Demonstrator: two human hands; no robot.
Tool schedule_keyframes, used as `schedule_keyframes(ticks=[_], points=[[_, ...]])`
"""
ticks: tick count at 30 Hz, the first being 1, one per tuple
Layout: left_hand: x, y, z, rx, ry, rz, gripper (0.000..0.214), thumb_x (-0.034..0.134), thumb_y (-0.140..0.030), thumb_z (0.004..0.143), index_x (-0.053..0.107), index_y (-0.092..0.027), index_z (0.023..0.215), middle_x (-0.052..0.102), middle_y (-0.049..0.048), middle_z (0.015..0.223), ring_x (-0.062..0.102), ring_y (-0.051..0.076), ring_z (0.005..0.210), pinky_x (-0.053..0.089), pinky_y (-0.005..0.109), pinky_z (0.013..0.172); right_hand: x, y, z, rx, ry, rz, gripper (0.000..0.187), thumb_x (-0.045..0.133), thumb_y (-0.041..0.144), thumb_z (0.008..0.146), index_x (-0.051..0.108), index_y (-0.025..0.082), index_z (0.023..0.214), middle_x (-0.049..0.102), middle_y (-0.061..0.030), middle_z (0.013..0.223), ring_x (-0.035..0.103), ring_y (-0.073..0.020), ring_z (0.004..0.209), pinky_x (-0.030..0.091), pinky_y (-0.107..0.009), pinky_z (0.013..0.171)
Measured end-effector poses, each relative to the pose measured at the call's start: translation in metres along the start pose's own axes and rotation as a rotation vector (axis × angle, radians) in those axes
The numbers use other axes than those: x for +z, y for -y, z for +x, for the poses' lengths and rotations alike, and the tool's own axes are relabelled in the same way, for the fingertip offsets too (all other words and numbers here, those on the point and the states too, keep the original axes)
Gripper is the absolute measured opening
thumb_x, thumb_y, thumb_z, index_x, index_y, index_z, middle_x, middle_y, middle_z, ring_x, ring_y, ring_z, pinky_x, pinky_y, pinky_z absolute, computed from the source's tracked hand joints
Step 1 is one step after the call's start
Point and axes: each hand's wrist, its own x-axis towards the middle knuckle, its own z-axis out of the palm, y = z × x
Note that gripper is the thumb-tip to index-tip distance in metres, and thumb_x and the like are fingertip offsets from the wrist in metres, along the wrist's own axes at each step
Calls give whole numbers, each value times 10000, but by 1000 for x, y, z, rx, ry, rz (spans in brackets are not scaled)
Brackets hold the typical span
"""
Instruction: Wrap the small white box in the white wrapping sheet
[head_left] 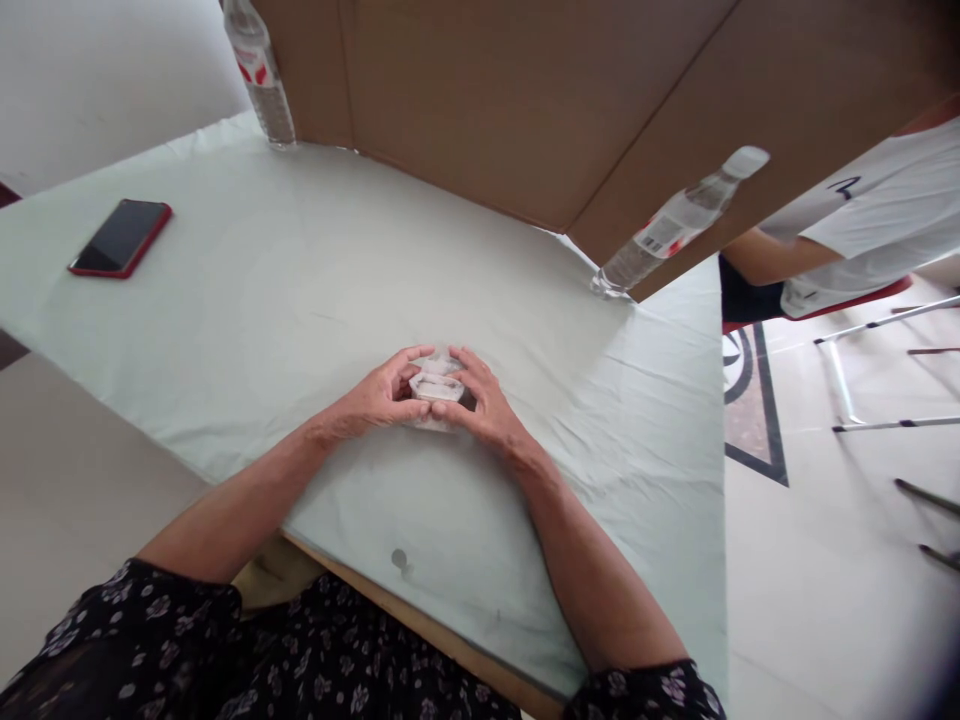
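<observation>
A small whitish, translucent object like a little box (pixel 437 387) is between my two hands, low over the pale green tablecloth. My left hand (pixel 390 388) curves round its left side, thumb along the near edge and fingers at the far edge. On the right side my right hand (pixel 482 397) grips it the same way, and the two thumbs nearly meet in front. What lies inside the box-like object is too small to make out, and the fingers hide its ends.
A phone in a red case (pixel 122 238) lies at the left. Brown cardboard panels (pixel 465 100) stand along the back, with one water bottle (pixel 262 80) at their left and another (pixel 675 228) leaning at the right. Beyond sits a person in a white shirt (pixel 892 200).
</observation>
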Motion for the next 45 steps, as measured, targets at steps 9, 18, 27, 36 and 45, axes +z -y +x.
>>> schedule_keyframes(ticks=[9, 18, 27, 36, 45], points=[[2, 3, 3, 17, -4, -44, 973, 831, -308, 726, 320, -185, 1545, 633, 144, 1226, 716, 234, 978, 560, 369, 888, 0, 2, -2, 99, -134, 300, 1009, 751, 702, 720, 378, 224, 1527, 638, -174, 1357, 647, -313, 1184, 482, -511, 1040], [1, 0, 2, -19, -66, -4, 1055, 804, -318, 730, 227, -127, 1592, 623, 187, 1319, 667, 284, 1149, 528, 391, 956, 19, 15, -9, 87, -229, 348, 783, 717, 610, 808, 473, 226, 1445, 716, -107, 1157, 668, -194, 821, 546, -368, 784], [2, -3, 1, -33, -46, 7, 1004, 798, -308, 744, 273, -164, 1588, 657, 138, 1215, 703, 214, 962, 532, 340, 867, 9, 17, 10, 144, -246, 486, 669, 712, 605, 806, 578, 205, 1325, 726, -116, 1154, 688, -233, 986, 541, -409, 902], [-7, 4, 6, -5, -44, 67, 788, 798, -365, 755, 500, -151, 1453, 685, 129, 1208, 663, 244, 1075, 510, 350, 915, 12, 38, 5, -128, -379, 130, 188, 641, 224, 845, 702, 250, 1021, 766, -9, 918, 700, -194, 912, 517, -391, 922], [-8, 1, 4, 30, -45, 302, 543, 676, -510, 845, 676, -137, 1240, 716, 67, 976, 643, 189, 868, 489, 303, 780, 12, 33, -14, -533, -427, -423, 229, 582, 115, 932, 659, 250, 1100, 803, -21, 939, 712, -232, 1076, 459, -408, 931]])
